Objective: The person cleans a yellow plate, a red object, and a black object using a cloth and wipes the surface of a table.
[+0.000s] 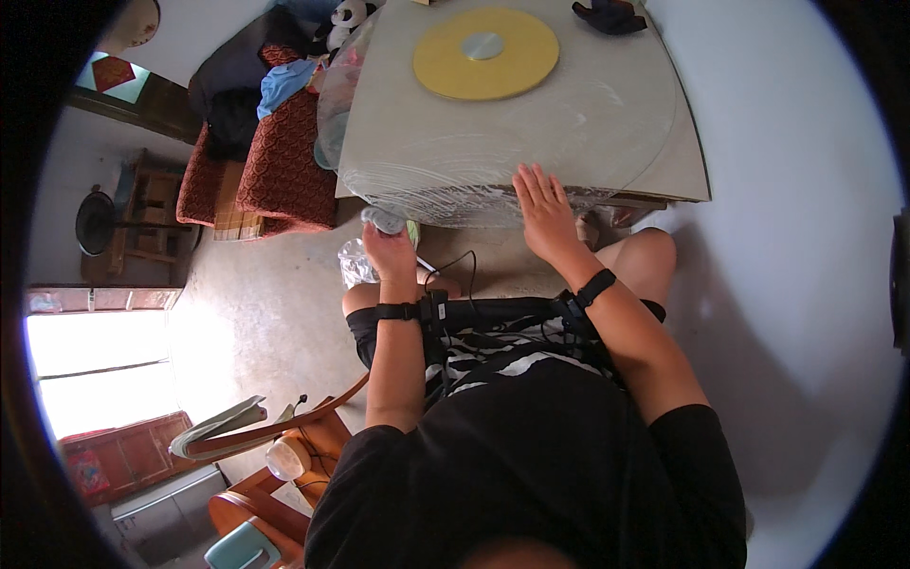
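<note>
In front of me is a round glass tabletop laid over a pale, square-cornered table. White streaks of foam or residue curve across its near part. My left hand grips a wadded grey cloth at the near left rim of the glass. Whether the cloth touches the glass cannot be made out. Palm down, my right hand lies at the near edge with its fingers stretched out over the glass and nothing in them. A yellow turntable with a silvery centre disc sits farther back on the glass.
Dark fabric lies at the table's far right. A white wall runs along the right. Patterned red chairs bearing clothes stand at the left. A clear plastic bag is by my left knee. A wooden chair is behind me.
</note>
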Available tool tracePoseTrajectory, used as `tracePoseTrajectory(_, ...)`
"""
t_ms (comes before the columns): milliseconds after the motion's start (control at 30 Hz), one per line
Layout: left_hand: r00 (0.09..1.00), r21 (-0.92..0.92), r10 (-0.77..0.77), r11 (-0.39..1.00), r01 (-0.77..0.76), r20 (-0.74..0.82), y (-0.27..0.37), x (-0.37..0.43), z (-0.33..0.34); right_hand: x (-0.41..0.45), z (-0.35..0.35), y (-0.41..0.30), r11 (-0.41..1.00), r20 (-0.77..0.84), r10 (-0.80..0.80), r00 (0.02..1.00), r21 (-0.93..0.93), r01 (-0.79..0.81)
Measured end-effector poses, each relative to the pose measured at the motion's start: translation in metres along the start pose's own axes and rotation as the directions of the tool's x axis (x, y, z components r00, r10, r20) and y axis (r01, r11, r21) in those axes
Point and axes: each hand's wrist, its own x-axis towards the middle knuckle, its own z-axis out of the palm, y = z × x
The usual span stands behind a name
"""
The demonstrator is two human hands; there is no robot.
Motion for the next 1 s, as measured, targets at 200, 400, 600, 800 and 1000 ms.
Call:
tracePoseTrajectory(200, 0.858, 0.683, -0.025, -0.594, -0.425, 0.512, -0.039, -0.008, 0.017, -0.002, -0.006, 0.001, 0.988, 0.135, -0.039, 0.99, 0.151, 0.019)
tracePoseTrajectory(400, 0.782, 0.632, -0.044, -0.56, -0.535, 0.622, -0.032, -0.015, 0.018, 0.006, 0.011, -0.018, 0.993, 0.109, -0.101, 0.989, 0.078, 0.093)
tracePoseTrajectory(600, 0.804, 0.572, -0.171, -0.62, -0.537, 0.569, -0.026, -0.015, 0.029, 0.016, 0.029, -0.047, 0.983, -0.027, -0.161, 0.987, 0.084, 0.163)
tracePoseTrajectory(800, 0.705, 0.567, -0.276, -0.44, -0.697, 0.653, -0.034, -0.008, 0.043, 0.035, 0.032, -0.05, 0.904, 0.039, -0.209, 0.977, 0.39, 0.178)
tracePoseTrajectory(1000, 0.743, 0.522, -0.288, -0.561, -0.642, 0.604, -0.01, 0.011, 0.026, 0.03, -0.024, 0.019, 0.936, 0.037, -0.002, 0.999, 0.351, -0.011)
